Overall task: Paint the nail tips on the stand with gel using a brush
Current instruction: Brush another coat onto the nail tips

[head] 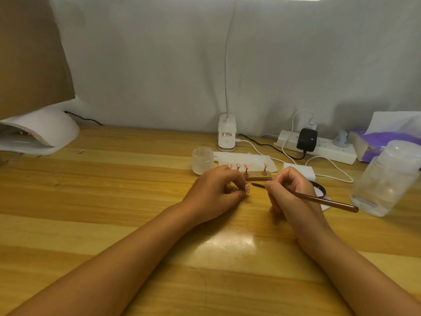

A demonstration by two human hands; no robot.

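A small wooden stand [260, 178] lies across the middle of the table, with several pink nail tips [246, 166] on short pegs. My left hand [214, 192] pinches one pink nail tip [247, 189] on its holder just in front of the stand. My right hand [290, 191] grips a brown brush [328, 201], whose dark bristles [255, 184] point left and end a little short of the held tip. A black ring-shaped gel pot [320, 188] is partly hidden behind my right hand.
A frosted jar [202, 163] stands left of the stand, a white cloth [245, 159] behind it. A clip lamp [226, 135], power strip [319, 148], tissue pack [382, 142] and clear bottle [387, 179] sit at back right. A white curing lamp [38, 133] sits far left.
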